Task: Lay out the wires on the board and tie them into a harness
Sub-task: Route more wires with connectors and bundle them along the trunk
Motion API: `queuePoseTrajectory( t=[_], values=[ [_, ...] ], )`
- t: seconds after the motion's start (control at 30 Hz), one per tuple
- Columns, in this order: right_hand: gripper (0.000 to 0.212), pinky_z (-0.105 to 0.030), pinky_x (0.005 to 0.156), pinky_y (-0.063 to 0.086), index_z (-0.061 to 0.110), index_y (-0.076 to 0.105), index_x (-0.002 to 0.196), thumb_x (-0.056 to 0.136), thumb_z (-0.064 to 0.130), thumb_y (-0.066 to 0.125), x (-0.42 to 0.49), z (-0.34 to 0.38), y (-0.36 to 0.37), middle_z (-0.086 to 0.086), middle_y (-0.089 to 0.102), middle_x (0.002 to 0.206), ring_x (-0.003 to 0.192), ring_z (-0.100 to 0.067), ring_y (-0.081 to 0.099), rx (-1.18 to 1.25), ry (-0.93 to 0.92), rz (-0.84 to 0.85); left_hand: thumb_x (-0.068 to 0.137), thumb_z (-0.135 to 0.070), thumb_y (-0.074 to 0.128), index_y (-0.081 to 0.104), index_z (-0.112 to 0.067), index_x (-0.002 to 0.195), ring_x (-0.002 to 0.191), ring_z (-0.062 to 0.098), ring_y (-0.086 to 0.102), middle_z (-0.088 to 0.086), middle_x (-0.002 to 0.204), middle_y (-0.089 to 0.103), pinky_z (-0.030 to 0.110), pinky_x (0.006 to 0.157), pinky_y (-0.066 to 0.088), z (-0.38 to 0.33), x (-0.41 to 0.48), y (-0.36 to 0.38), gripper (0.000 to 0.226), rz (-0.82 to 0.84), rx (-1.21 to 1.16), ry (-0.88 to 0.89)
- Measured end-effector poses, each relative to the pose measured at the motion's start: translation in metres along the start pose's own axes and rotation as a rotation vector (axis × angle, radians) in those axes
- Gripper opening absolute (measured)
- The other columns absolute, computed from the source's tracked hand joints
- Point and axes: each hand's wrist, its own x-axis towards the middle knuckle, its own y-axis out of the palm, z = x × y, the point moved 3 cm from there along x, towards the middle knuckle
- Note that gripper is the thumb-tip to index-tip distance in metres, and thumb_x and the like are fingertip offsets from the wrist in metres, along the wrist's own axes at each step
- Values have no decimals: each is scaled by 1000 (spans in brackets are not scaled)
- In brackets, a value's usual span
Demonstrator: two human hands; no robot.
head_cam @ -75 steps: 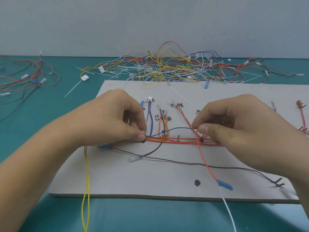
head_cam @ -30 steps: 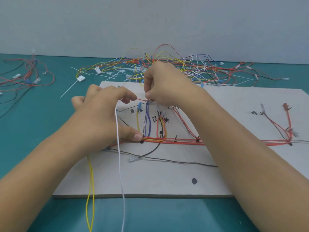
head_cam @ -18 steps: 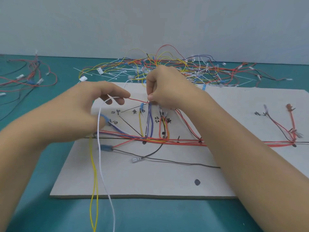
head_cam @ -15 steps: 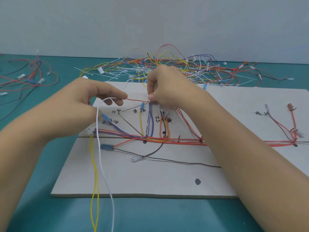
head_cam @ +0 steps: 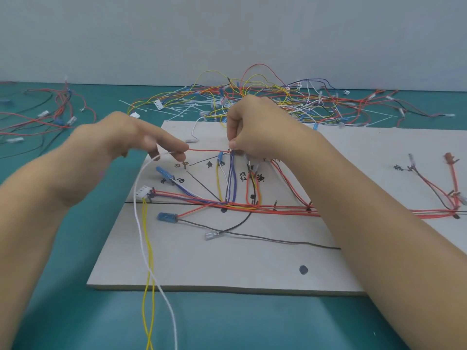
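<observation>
left grip [head_cam: 121, 145] pinches one end of the red wire [head_cam: 209, 149], right grip [head_cam: 260, 130] pinches the other end, just over the board [head_cam: 227, 261]. i think the wire should be pulled straight between both grips, then pressed down gently.

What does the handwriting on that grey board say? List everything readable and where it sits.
All handwritten in black on the board:
"黄", beside the yellow wire.
"白", just right of it.
"双红", stacked, left of the red loop.
"黄", right of that loop.
"白", toward the left edge.
Unreadable: a blurred mark above that "白", and another on the right side.
</observation>
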Motion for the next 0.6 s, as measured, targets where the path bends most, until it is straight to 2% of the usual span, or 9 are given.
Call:
queuePoseTrajectory(
  t=[0.03, 0.07, 0.1, 0.13, 0.17, 0.23, 0.3, 0.47, 0.6],
  values=[
    [16, -20, 61, 50, 19, 70, 78, 82, 4, 70, 0, 0, 0, 3, 71, 78, 81, -15, 67, 0, -2, 3, 104, -15, 54, 81, -2, 104, 79, 25, 49, 5, 75, 60, 26, 85, 46, 6, 5, -1, 30, -43, 44, -79],
    [15, -20, 61, 49, 19, 70, 78, 83, 4, 70, 0, 1, 0, 3, 71, 78, 82, -15, 67, 0, -4, 7, 105, -24, 57, 86, -16, 83, 81, 28, 53, 6, 77, 64, 34, 86, 43, 8, 9, -1, 37, -103, 111, -106],
    [15, -20, 60, 48, 19, 71, 78, 83, 5, 69, 0, 1, 0, 3, 71, 78, 82, -15, 67, 0, -5, 12, 102, -28, 61, 83, -27, 75, 83, 29, 60, 1, 79, 72, 36, 83, 44, 7, 12, -4, 35, -283, 116, -45],
    [15, -20, 58, 46, 19, 71, 78, 83, 5, 69, 0, 0, 1, 4, 70, 78, 81, -14, 67, 0, -4, 16, 98, -28, 65, 81, -30, 76, 82, 26, 65, -3, 79, 75, 34, 78, 46, 4, 15, -4, 27, -486, 123, 18],
    [15, -20, 57, 45, 19, 71, 78, 83, 5, 70, 0, 0, 1, 4, 70, 77, 80, -13, 66, -2, -2, 17, 95, -26, 67, 78, -31, 80, 79, 19, 67, -9, 78, 76, 30, 73, 48, 7, 9, -2, 20, -546, 108, 82],
    [14, -20, 54, 42, 19, 71, 79, 83, 5, 70, 1, -1, 1, 4, 71, 77, 79, -12, 67, -5, 3, 21, 93, -22, 70, 74, -31, 84, 73, 12, 67, -11, 74, 74, 27, 68, 49, 14, 8, 2, 13, -592, 89, 133],
    [13, -20, 51, 41, 18, 72, 79, 83, 6, 71, 1, -2, 1, 4, 71, 76, 77, -10, 67, -5, 6, 26, 91, -22, 75, 73, -30, 86, 70, 14, 66, -8, 70, 72, 29, 68, 49, 15, 14, 1, 9, -617, 113, 136],
    [6, -18, 46, 35, 19, 75, 80, 85, 16, 76, 0, -4, 1, 8, 67, 67, 63, -2, 59, -16, 4, 31, 85, -25, 78, 77, -32, 72, 58, -2, 60, -18, 64, 69, 24, 63, 44, 18, 12, -3, 15, -649, 161, 93],
    [6, -17, 48, 38, 20, 76, 79, 84, 19, 78, 0, -5, -3, 7, 69, 67, 61, -2, 60, -11, 19, 58, 83, -20, 77, 75, -29, 71, 50, 0, 54, -18, 57, 62, 21, 56, 37, 16, 16, 0, 15, -623, 231, 56]
  ],
)
